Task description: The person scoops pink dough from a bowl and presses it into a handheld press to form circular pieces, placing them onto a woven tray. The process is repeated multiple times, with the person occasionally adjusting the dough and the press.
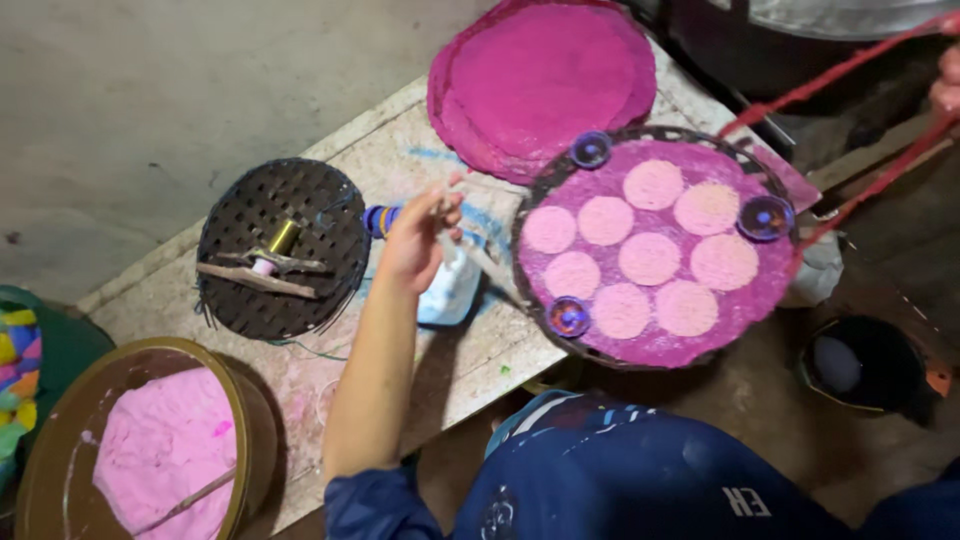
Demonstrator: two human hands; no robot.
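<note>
Thin pale stick [478, 252] — slim, light-coloured, slanting down toward the round tray [545, 190]. Left hand [418, 240] has fingers closed around its upper end, so the stick runs from the grip out to the right, its lower end near the tray's near-left rim. Tray is dark-rimmed, coated magenta, carrying nine pale pink discs [649, 258] and three shiny purple-blue knobs [766, 217] at the rim. Just below the hand lies a white-blue plastic bag [450, 290]; just behind it a blue-and-yellow spool [378, 219]. Right hand [945, 80], far right at the frame edge and mostly cut off, touches red cords [830, 72] that run down to the tray — cannot tell whether it is closed on them. Beyond the tray, a stack of magenta round sheets [545, 80]. Left of the grip, a black perforated disc [283, 245] with a small spool and sticks on it. Near-left, a brown tub [60, 430] of pink paste. All rest on a stained pale board [400, 140] over grey concrete floor [150, 90]; a dark bucket [860, 365] sits low right.
</note>
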